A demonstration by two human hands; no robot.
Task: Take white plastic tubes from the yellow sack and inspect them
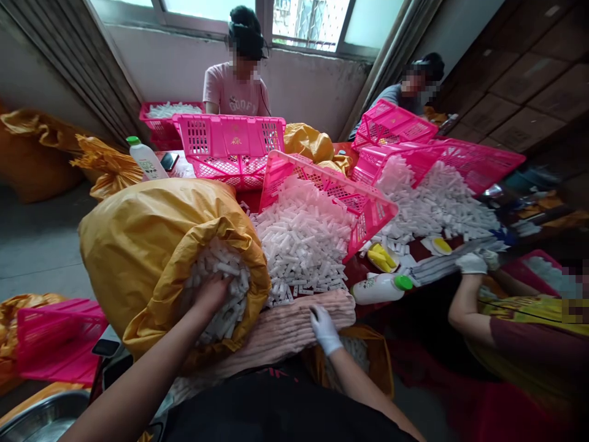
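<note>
- Head view: the left hand is in the yellow sack, among white tubes; whether it grips any, I cannot tell.
- The right hand, gloved, lies loosely spread on the striped cloth right of the sack, with nothing seen in its grasp.
- Work looks part-way: a large heap of tubes lies loose on the bench right of the sack, while the sack holds plenty more.
- A tilted pink basket, right of the sack, has tubes lying in and before it.
- Behind the sack, a second basket hides its contents.
- Lower right of the sack, an open bag holds white pieces.
</note>
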